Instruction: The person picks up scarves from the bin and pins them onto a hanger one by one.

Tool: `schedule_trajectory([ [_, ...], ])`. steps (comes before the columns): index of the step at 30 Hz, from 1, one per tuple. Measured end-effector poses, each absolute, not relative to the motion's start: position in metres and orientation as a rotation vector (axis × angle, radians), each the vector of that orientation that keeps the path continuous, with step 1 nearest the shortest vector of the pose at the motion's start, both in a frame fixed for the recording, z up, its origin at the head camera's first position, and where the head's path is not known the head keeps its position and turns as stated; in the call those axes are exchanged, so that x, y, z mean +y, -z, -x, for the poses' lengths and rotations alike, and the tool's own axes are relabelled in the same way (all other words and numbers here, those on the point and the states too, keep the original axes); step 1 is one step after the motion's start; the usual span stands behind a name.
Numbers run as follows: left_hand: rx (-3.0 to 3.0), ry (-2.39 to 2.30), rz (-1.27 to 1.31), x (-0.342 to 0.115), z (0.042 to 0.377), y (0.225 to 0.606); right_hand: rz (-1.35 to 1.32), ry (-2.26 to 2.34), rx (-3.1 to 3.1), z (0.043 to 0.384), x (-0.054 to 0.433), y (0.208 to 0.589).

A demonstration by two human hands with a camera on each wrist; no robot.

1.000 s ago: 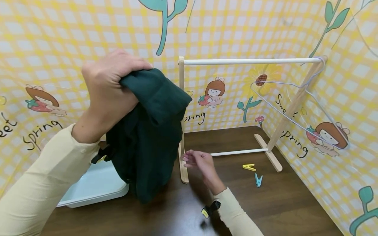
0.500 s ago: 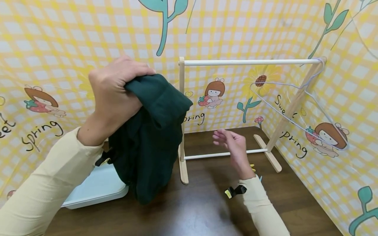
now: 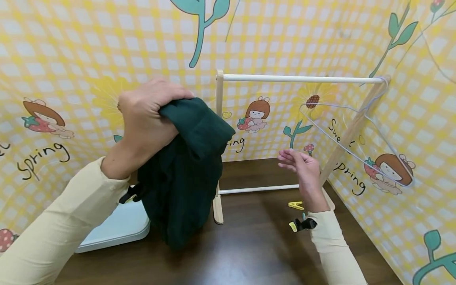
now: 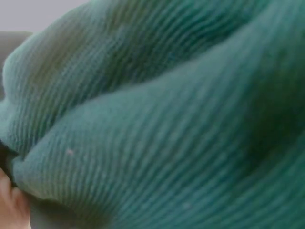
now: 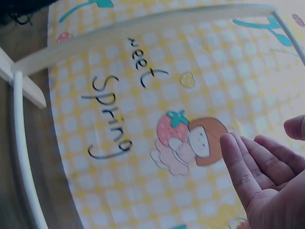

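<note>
My left hand (image 3: 147, 116) grips the upper part of a dark green garment (image 3: 181, 182), its fingers hidden under the cloth. Folded and bunched, the garment hangs down over the table; ribbed knit (image 4: 157, 138) fills the left wrist view. My right hand (image 3: 303, 174) holds nothing, with fingers loosely extended and palm showing in the right wrist view. It is in front of the right part of a small clothes rack (image 3: 285, 78). A thin lavender clothes hanger (image 3: 367, 109) hangs by its hook at the top bar's right end, up and right of that hand.
A pale blue tray (image 3: 114, 233) sits at left, partly behind the garment. On the brown table (image 3: 242, 245), a yellow clothespin (image 3: 295, 205) lies left of my right wrist; a blue one is mostly hidden. Patterned yellow check sheeting (image 3: 278, 35) encloses the back and sides.
My right hand has moved away from the garment, rightward and up towards the rack's right side. The left hand, still gripping the garment, has shifted slightly right and down in the view.
</note>
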State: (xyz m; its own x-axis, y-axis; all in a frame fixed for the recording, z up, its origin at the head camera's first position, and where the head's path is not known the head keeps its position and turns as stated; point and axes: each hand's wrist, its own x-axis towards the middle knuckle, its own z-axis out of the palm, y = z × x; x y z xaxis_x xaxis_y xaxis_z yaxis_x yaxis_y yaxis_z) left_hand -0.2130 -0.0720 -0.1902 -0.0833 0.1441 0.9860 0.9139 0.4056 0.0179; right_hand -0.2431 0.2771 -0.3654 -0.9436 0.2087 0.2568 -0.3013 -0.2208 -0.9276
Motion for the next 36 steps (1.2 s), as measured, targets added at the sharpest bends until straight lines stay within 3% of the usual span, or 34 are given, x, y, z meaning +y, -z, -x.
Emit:
schedule_trajectory([
  [16,-1.533,0.874,1.005,-0.067,0.213,0.196,-0.169,-2.149,-1.589,0.241,0.344,0.324],
  [36,-1.572,0.882,0.990,-0.059,0.216,0.210,-0.027,-2.063,-1.424,0.232,0.403,0.284],
])
